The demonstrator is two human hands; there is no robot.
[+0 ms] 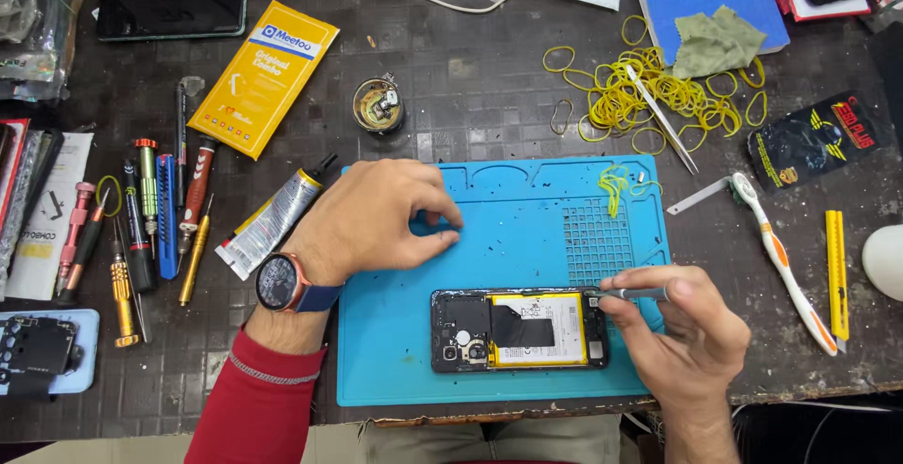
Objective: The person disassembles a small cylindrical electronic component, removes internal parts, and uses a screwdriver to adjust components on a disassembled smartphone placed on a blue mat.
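Note:
An opened phone (519, 330) with its back cover off lies on a blue work mat (527, 210), showing a white and yellow battery. My right hand (682, 337) grips a thin metal tool (628, 293) whose tip touches the phone's upper right corner. My left hand (372, 220), with a watch on the wrist, rests on the mat above the phone's left end, thumb and fingertips pinched together at the mat's surface. What they pinch is too small to see.
Screwdrivers (141, 229) and a glue tube (271, 224) lie left of the mat. Yellow rubber bands (649, 97) and tweezers (661, 118) lie behind it. A toothbrush (781, 257) and a yellow cutter (836, 271) sit at the right. A small round tin (378, 105) stands behind my left hand.

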